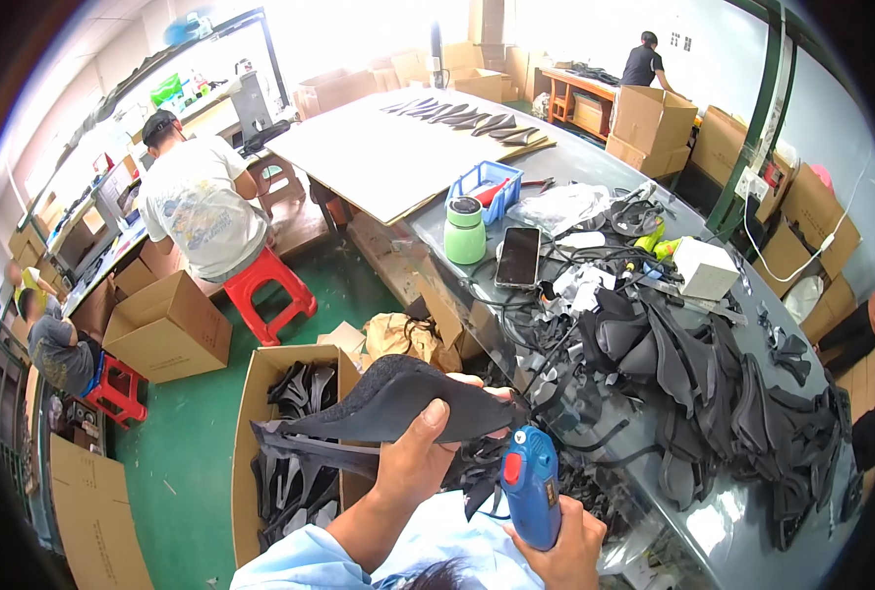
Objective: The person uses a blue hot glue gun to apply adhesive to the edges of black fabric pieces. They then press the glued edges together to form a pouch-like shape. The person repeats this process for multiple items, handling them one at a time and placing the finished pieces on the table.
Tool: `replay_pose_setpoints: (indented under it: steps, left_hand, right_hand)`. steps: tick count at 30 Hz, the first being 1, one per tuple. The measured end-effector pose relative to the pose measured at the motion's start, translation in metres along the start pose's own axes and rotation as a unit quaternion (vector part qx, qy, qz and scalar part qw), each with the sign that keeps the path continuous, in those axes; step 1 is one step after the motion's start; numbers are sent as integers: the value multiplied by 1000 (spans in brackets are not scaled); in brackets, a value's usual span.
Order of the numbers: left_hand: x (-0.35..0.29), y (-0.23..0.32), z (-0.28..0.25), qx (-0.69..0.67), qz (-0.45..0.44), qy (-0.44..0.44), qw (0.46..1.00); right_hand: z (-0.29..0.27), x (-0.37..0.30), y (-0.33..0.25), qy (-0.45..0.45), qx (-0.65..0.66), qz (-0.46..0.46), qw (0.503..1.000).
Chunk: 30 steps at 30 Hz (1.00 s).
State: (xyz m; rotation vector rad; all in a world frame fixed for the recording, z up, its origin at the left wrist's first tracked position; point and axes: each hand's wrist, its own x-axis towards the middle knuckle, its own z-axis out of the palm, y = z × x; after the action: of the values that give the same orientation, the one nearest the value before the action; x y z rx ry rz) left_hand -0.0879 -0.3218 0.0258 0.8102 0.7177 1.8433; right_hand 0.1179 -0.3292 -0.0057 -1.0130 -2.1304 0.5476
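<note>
Grey table (605,162): dark pieces (698,379) are heaped toward the near right corner; a green bottle (465,234) and phone (518,260) are set by the left edge.
Left hand (413,460): clamped on a curved dark panel (374,405), held beyond that edge, near a carton (254,393).
Right hand (567,553): wrapped around a blue tool (531,484), apart from the left.

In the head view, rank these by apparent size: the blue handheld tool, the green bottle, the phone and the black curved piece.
1. Black curved piece
2. Blue handheld tool
3. Green bottle and phone: too alike to rank.

Nearness to the camera likely enlarges the first two.
</note>
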Motion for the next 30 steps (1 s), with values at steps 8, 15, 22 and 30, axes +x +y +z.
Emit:
replay_pose_setpoints:
  steps: [8,15,22,30]
  left_hand:
    - [4,5,-8,52,3,12,999]
    - [9,15,5,179,-43,5,983]
    - [9,6,-2,21,47,25,998]
    - [0,-6,-12,127,-2,27,992]
  right_hand:
    - [-2,3,-1,11,-30,-37,999]
    - [-2,6,1,6,-33,-47,998]
    - [1,3,3,-2,-11,-26,1000]
    - [-2,9,1,-60,33,-18,997]
